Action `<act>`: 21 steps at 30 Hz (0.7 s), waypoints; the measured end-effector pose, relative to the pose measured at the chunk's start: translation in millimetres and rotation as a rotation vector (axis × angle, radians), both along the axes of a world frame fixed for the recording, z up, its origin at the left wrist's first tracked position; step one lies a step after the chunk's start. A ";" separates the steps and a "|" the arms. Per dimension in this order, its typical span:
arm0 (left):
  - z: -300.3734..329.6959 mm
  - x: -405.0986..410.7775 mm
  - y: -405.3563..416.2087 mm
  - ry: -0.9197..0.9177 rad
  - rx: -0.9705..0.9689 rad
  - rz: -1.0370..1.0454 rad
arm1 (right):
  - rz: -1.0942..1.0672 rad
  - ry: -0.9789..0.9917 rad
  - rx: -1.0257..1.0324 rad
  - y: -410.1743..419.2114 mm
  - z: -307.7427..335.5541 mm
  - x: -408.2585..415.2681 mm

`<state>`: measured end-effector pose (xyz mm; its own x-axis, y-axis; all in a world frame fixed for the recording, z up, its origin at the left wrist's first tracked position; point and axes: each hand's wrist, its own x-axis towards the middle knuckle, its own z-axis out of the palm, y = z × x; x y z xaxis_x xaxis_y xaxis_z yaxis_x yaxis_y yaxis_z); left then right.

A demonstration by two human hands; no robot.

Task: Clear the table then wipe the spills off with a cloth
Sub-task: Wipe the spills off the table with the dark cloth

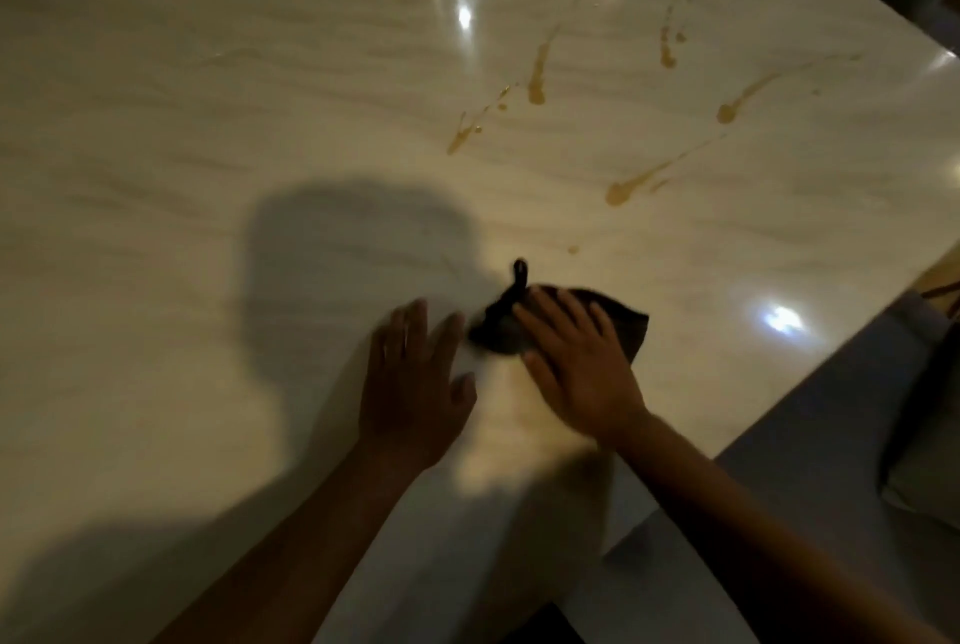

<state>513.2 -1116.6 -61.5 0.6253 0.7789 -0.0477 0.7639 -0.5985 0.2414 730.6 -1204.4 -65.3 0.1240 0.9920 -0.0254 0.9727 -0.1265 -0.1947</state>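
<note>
A dark cloth with a small hanging loop lies flat on the glossy white marble table. My right hand presses down on the cloth with fingers spread. My left hand rests flat on the bare tabletop just left of the cloth, fingers apart, holding nothing. Several brown spill streaks and drops mark the table beyond the cloth, towards the far right.
The table's right edge runs diagonally from upper right to lower middle. Beyond it stands a grey upholstered seat. My head's shadow falls on the table left of my hands.
</note>
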 end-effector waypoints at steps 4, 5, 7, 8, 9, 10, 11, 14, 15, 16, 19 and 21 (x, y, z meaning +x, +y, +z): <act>1.3 41.5 23.0 0.024 0.041 0.070 | -0.090 -0.015 0.014 90.8 -2.9 72.0; 1.3 51.6 28.4 0.042 0.040 0.086 | -0.103 -0.011 0.019 104.5 -3.5 81.6; 1.9 68.0 37.4 0.072 0.026 0.116 | -0.137 0.009 0.037 111.8 -6.5 83.4; 2.3 73.2 39.3 0.086 0.017 0.132 | -0.131 0.023 0.050 105.7 -7.1 76.3; 3.0 76.7 39.8 0.091 0.008 0.148 | -0.094 0.041 0.058 95.0 -5.8 65.6; 3.8 78.9 39.3 0.080 0.004 0.159 | -0.034 0.057 0.056 81.8 -3.9 53.9; 4.6 79.5 38.9 0.058 0.006 0.164 | 0.033 0.073 0.039 68.5 -2.2 43.9; 5.3 76.5 39.1 0.007 0.018 0.154 | 0.167 0.100 0.012 62.0 1.4 46.9; 5.5 76.0 40.8 0.001 0.019 0.153 | 0.200 0.074 0.019 73.8 0.7 56.2; 5.3 75.7 43.2 0.002 0.020 0.153 | 0.224 0.037 0.025 89.9 -0.8 65.6; 4.5 74.4 52.1 0.025 0.024 0.149 | 0.121 -0.025 0.011 150.2 -2.1 83.0; 3.8 72.3 58.7 0.032 0.035 0.162 | 0.030 -0.001 -0.003 177.3 -1.6 80.6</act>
